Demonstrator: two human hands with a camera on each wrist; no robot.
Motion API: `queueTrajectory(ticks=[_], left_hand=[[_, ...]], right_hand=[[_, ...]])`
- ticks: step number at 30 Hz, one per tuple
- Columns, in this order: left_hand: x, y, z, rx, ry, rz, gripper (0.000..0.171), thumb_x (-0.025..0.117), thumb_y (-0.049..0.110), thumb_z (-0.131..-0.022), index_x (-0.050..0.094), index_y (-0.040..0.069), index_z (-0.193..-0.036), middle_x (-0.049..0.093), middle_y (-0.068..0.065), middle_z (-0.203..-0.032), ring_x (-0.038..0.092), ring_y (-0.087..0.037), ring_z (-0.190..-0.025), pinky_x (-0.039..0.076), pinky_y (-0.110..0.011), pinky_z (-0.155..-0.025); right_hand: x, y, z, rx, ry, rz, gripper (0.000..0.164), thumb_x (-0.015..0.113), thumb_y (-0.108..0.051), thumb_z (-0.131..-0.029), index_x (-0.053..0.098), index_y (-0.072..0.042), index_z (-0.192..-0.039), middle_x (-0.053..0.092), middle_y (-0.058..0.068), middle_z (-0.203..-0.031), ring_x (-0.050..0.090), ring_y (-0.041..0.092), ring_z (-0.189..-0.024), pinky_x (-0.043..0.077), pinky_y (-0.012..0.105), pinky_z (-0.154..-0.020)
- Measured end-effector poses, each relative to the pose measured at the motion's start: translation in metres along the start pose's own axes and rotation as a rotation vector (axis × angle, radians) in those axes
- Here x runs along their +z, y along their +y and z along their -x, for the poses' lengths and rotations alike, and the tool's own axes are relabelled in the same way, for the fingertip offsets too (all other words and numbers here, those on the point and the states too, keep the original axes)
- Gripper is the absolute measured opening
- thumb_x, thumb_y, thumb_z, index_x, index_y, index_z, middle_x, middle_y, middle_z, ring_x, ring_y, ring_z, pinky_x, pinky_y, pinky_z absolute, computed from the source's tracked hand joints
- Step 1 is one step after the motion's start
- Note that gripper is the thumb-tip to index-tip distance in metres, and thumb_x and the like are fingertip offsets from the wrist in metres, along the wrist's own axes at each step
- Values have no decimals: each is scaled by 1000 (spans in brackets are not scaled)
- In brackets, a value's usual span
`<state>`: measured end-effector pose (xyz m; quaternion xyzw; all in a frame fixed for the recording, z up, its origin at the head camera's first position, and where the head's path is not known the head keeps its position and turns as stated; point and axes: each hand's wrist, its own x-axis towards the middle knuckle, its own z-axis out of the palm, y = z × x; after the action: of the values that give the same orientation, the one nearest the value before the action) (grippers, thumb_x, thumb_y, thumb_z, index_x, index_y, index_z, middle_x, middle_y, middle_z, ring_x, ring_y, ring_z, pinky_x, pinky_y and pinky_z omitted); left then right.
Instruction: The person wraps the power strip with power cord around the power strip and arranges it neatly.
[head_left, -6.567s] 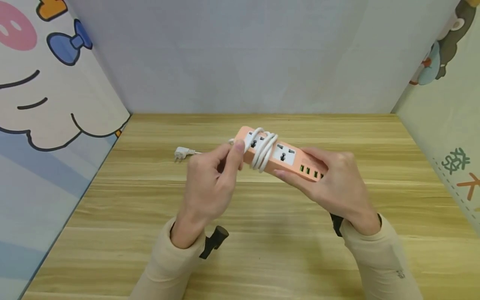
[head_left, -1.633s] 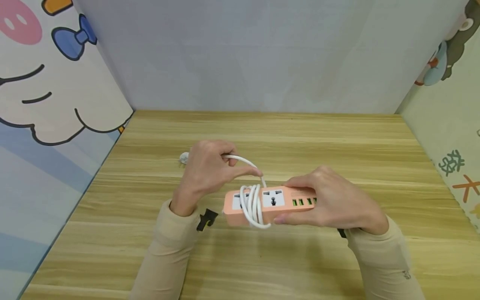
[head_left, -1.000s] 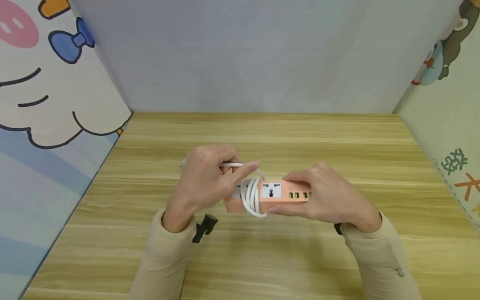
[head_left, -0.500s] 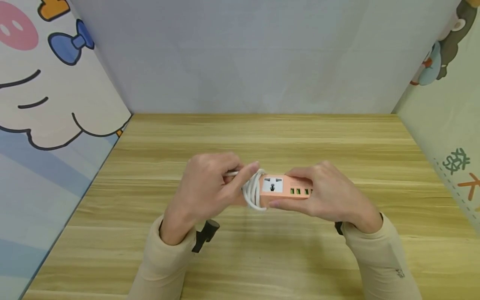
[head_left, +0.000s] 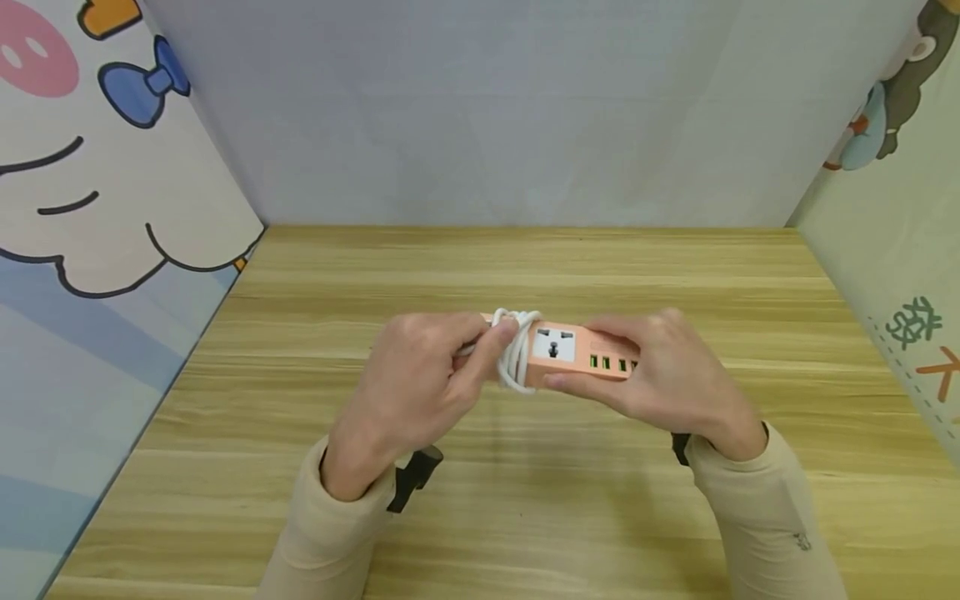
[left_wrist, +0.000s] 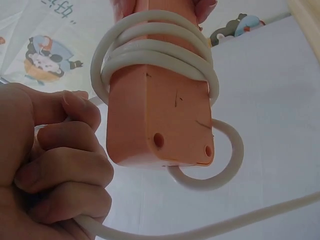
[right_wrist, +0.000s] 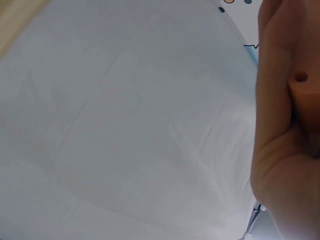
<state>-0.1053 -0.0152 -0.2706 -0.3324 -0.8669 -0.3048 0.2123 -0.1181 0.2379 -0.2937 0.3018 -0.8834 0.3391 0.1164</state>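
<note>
In the head view, a peach power strip (head_left: 583, 350) with white sockets and green USB ports is held above the table, its right end slightly lower. White cord (head_left: 516, 362) is wound around it in several turns left of the visible socket. My right hand (head_left: 667, 375) grips the strip's right end, thumb along the near side. At the other end, my left hand (head_left: 420, 383) covers part of the strip, with its thumb over the turns. The left wrist view shows that hand's curled fingers (left_wrist: 75, 155) holding the cord (left_wrist: 215, 231), which trails off right. The plug is hidden.
A wood-grain table (head_left: 525, 517) lies below both hands. A plain pale wall (head_left: 480, 117) stands behind it, and cartoon-printed panels (head_left: 97, 233) flank the sides. Black wrist mounts (head_left: 416, 477) stick out from the sleeves.
My left hand has drawn the cord across and down against the turns, having held it out behind the strip. Both hands have since raised the strip and tilted it. The plug has gone from sight.
</note>
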Motion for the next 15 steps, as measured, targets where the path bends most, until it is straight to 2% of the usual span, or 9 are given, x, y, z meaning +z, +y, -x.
queueTrajectory(ticks=[6, 11, 15], left_hand=[[-4, 3, 3, -31, 0, -8, 44, 58, 22, -104, 50, 16, -62, 33, 6, -51, 26, -3, -44, 24, -21, -44], [-7, 3, 5, -20, 20, 55, 45, 55, 20, -105, 47, 16, -61, 34, 6, -53, 27, -3, -45, 25, -21, -44], [-8, 0, 4, 4, 24, 109, 42, 54, 18, -106, 50, 15, -64, 38, 7, -55, 30, -2, -47, 27, -21, -45]], right_hand=[[3, -2, -2, -9, 101, 28, 28, 90, -33, -76, 75, -16, -93, 62, -11, -64, 48, 0, -48, 38, 18, -45], [6, -5, -2, 50, 213, -21, 28, 91, -29, -75, 75, -17, -94, 63, -8, -64, 48, 5, -46, 37, 19, -45], [7, -8, -1, 71, 281, -66, 32, 93, -23, -73, 77, -13, -98, 67, -2, -68, 50, 6, -47, 39, 19, -45]])
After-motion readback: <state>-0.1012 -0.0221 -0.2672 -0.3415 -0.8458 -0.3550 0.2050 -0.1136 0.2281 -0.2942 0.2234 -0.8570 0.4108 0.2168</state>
